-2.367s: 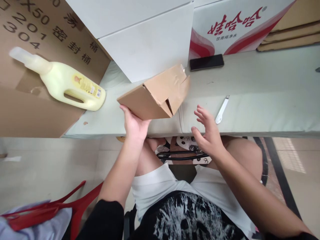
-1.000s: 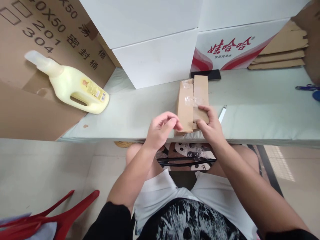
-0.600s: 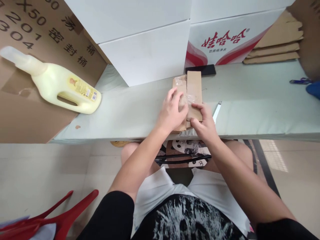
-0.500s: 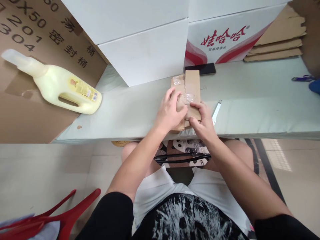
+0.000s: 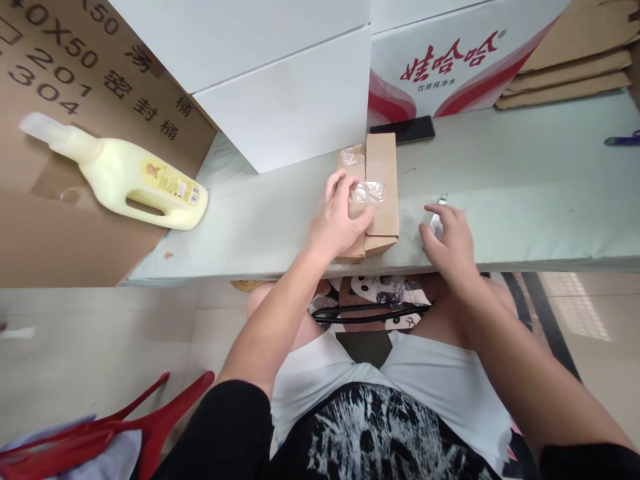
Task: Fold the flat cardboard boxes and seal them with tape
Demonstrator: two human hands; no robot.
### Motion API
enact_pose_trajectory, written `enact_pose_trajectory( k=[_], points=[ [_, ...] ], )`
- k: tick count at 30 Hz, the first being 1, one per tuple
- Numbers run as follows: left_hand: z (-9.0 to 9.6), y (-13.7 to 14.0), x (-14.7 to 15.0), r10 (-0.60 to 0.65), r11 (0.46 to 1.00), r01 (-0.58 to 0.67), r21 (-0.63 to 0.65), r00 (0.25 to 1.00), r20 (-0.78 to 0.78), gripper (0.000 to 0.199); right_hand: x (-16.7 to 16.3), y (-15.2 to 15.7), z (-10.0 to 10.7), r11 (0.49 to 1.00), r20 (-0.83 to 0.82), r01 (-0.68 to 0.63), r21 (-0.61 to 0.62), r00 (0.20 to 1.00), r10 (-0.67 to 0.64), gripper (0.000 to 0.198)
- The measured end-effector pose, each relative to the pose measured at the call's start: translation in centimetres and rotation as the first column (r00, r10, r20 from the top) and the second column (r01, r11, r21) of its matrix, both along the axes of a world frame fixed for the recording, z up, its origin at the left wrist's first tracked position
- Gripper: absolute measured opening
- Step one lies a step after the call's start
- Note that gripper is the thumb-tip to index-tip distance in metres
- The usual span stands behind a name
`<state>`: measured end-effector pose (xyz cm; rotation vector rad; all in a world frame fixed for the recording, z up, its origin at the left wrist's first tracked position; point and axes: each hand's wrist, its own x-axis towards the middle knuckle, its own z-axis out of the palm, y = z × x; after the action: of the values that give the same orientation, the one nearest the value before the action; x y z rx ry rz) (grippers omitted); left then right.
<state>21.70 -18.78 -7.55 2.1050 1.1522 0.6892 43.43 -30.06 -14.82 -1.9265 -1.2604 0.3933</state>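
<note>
A small brown cardboard box (image 5: 383,157) lies on the cloth-covered table, with clear tape across the seam between its top flaps. My left hand (image 5: 336,223) rests over the left side of the box, thumb and fingers curved and spread on its top. To the right of the box, my right hand (image 5: 450,243) is over a white utility knife (image 5: 437,225). Its thumb and forefinger are apart, with the knife showing between them. The knife's far tip sticks out past the forefinger, and its lower part is hidden by the hand.
Behind the box lies a black phone (image 5: 405,129) against white cartons (image 5: 290,100). A yellow bottle (image 5: 117,175) leans at the left by a big brown carton (image 5: 60,227). Folded cardboard (image 5: 570,83) is stacked at the back right. The table's front edge (image 5: 270,272) runs before my knees.
My right hand has let go of the box's right side and moved right to the utility knife. My left hand stays on the box. The camera view has shifted slightly.
</note>
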Motion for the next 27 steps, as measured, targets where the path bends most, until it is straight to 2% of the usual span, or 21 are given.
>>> enact_pose_trajectory(
  k=[2, 4, 6, 10, 13, 15, 16, 18, 19, 21, 23, 25, 27],
  points=[
    [0.2, 0.0, 0.0, 0.008, 1.0, -0.008, -0.015, 1.0, -0.022, 0.045, 0.9, 0.3, -0.7, 0.993, 0.148, 0.051, -0.11, 0.988, -0.034, 0.045],
    [0.2, 0.0, 0.0, 0.012, 1.0, -0.013, -0.017, 1.0, -0.028, 0.046, 1.2, 0.4, -1.1, 0.978, 0.236, 0.028, -0.207, 0.971, 0.022, 0.047],
    [0.1, 0.0, 0.0, 0.008, 1.0, -0.008, -0.01, 1.0, -0.015, 0.046, 1.2, 0.3, -1.1, 0.967, 0.283, -0.012, -0.253, 0.955, 0.086, 0.048],
    [-0.1, 0.0, 0.0, 0.017, 1.0, -0.017, 0.015, 1.0, -0.025, 0.046, 1.4, 0.3, -0.4, 0.956, 0.235, -0.001, -0.294, 0.969, 0.073, 0.037],
    [0.4, -0.2, 0.2, 0.038, 0.999, -0.038, 0.002, 0.997, -0.073, 0.048, 1.8, 0.5, 0.0, 0.946, 0.154, 0.038, -0.321, 0.988, 0.012, 0.039],
    [1.2, -0.5, 0.4, 0.045, 0.998, -0.05, -0.042, 0.993, -0.111, 0.047, 1.9, 0.5, 0.3, 0.962, -0.07, 0.05, -0.268, 0.995, -0.071, 0.044],
    [1.6, -0.7, 0.5, 0.046, 0.996, -0.055, -0.066, 0.991, -0.128, 0.047, 1.8, 0.6, 0.4, 0.976, -0.235, 0.056, -0.212, 0.966, -0.107, 0.046],
    [2.3, -1.0, 0.6, 0.048, 0.993, -0.063, -0.098, 0.988, -0.15, 0.046, 1.5, 0.7, 0.9, 0.995, -0.54, 0.084, -0.058, 0.836, -0.102, 0.046],
    [2.6, -1.1, 0.6, 0.05, 0.993, -0.066, -0.102, 0.987, -0.154, 0.045, 1.3, 0.7, 1.3, 0.995, -0.635, 0.093, 0.024, 0.771, -0.057, 0.046],
    [2.8, -1.3, 0.7, 0.06, 0.993, -0.074, -0.091, 0.987, -0.149, 0.045, 0.9, 0.9, 2.3, 0.98, -0.74, 0.098, 0.176, 0.669, 0.066, 0.048],
    [2.8, -1.6, 0.7, 0.077, 0.993, -0.089, -0.078, 0.987, -0.144, 0.044, 0.5, 1.0, 3.7, 0.949, -0.779, 0.104, 0.298, 0.601, 0.179, 0.049],
    [2.6, -1.8, 0.7, 0.102, 0.991, -0.113, -0.073, 0.986, -0.135, 0.044, 0.0, 1.3, 5.2, 0.918, -0.774, 0.13, 0.375, 0.588, 0.233, 0.046],
    [2.5, -2.1, 0.8, 0.124, 0.989, -0.133, -0.071, 0.985, -0.121, 0.044, -0.7, 1.8, 6.6, 0.891, -0.741, 0.149, 0.43, 0.621, 0.253, 0.039]
  ],
)
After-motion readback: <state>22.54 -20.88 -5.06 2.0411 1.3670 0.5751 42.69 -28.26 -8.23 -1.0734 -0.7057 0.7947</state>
